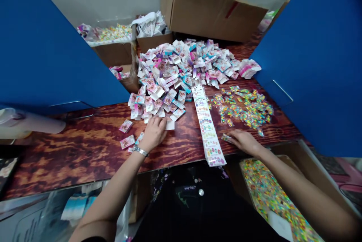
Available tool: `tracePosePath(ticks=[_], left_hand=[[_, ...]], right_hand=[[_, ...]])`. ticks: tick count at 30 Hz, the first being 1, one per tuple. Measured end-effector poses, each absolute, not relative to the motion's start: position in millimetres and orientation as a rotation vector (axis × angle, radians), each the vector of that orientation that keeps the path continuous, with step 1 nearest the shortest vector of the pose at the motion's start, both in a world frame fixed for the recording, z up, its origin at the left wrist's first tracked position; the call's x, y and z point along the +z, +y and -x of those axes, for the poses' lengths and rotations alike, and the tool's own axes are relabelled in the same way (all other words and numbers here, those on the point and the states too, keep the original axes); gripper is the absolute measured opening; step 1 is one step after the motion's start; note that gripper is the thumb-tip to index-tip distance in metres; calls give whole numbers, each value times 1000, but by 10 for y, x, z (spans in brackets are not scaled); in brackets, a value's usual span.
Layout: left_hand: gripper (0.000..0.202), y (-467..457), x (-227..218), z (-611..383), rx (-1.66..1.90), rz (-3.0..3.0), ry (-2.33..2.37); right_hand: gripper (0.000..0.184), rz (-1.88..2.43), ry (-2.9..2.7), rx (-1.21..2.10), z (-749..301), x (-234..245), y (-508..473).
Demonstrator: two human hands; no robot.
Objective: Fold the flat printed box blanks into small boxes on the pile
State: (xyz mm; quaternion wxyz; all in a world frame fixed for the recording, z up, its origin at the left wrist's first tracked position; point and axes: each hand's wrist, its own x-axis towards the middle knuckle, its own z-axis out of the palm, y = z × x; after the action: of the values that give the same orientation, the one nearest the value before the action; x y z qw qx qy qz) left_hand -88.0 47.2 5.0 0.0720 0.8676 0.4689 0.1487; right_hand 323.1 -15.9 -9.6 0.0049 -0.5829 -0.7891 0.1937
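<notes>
My left hand, with a bracelet at the wrist, is closed at the front edge of a heap of small printed cardboard boxes. A white flap of a small box sticks out beside its fingers; the rest is hidden under the hand. Between the pinched fingers of my right hand is a small clear packet. A long strip of printed stickers lies between my hands. Right of the strip is a pile of small packets with colourful contents.
Several closed boxes lie left of my left hand. Cartons and a large cardboard box stand at the back. Blue panels flank the table. Below right is a carton of colourful packets.
</notes>
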Motion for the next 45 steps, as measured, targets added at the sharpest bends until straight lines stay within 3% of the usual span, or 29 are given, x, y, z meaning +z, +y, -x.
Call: tracePosePath(ticks=[3, 9, 19, 29, 35, 40, 45], left_hand=[[45, 288, 173, 733, 634, -2327, 1358], [47, 73, 339, 361, 723, -2045, 1258], [45, 1, 467, 264, 732, -2098, 1216], [40, -77, 493, 164, 627, -2241, 1243], [43, -112, 414, 166, 684, -2341, 1315], [45, -167, 358, 122, 713, -2415, 1316], [47, -184, 343, 56, 733, -2466, 1388]], right_hand=[[31, 1806, -2410, 424, -3157, 168, -83], [17, 1374, -2252, 202, -2478, 787, 12], [23, 954, -2723, -113, -2042, 827, 14], [20, 674, -2731, 65, -1989, 817, 51], [25, 909, -2560, 205, -1935, 675, -26], [13, 1104, -2255, 551, -1836, 679, -96], [7, 1327, -1929, 640, -1733, 579, -145]])
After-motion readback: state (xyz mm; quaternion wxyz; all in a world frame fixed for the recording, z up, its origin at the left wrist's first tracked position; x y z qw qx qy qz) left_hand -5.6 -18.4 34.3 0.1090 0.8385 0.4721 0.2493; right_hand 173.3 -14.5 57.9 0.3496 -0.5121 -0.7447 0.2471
